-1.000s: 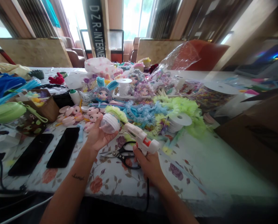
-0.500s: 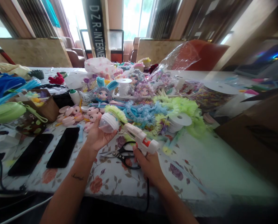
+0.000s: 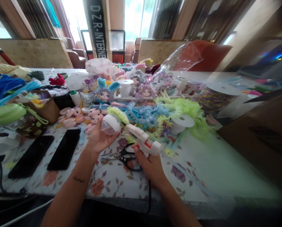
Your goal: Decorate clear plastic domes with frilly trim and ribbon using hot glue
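My left hand (image 3: 100, 137) is wrapped round a clear plastic ball (image 3: 109, 125) with white ridged trim, and a pale green ruffle (image 3: 118, 114) runs along its upper right side. In my right hand (image 3: 150, 162) is a white glue gun (image 3: 141, 138) with an orange-red part, its nozzle close to the ball's right side and the ruffle. Whether the nozzle touches is too small to tell. Black-handled scissors (image 3: 124, 156) lie on the flowered cloth between my hands, partly behind my right fingers.
Two black phones (image 3: 32, 156) lie left. Doll faces (image 3: 93, 116), blue lace (image 3: 145, 115), green ruffle (image 3: 193, 113) and a white spool (image 3: 182, 123) crowd the middle. A cardboard box (image 3: 261, 135) stands right. The gun's black cord (image 3: 149, 197) hangs over the front edge.
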Demonstrator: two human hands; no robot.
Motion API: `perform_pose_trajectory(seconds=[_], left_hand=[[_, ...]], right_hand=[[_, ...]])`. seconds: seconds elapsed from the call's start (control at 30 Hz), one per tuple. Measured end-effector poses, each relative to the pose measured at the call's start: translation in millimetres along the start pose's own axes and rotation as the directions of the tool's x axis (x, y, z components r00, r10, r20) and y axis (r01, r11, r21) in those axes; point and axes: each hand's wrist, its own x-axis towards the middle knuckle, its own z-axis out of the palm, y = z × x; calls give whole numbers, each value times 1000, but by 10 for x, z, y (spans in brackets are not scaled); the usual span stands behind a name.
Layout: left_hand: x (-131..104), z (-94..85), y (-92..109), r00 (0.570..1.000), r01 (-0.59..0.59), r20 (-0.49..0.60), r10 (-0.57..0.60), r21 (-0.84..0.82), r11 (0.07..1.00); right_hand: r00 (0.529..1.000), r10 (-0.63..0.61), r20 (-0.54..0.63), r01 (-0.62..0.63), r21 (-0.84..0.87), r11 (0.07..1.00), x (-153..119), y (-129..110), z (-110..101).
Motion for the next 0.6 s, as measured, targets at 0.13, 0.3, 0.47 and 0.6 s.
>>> perform_pose_trajectory(seconds=[0.13,0.3,0.47,0.6], left_hand=[[-9,30,-5,999,1,-39,0,21,1000],[-20,42,-20,996,-14,-88,19,55,998],[-24,60,-18,997,5,-74,-2,35,999],[-16,61,-12,999,10,-36,-10,2,1000]], right_hand=[[998,53,27,-53,11,999,1,8,2],[997,69,23,-69,4,998,-1,43,20],[998,60,26,-60,-11,998,0,54,24],[997,68,28,-68,-21,997,-3,44,11]])
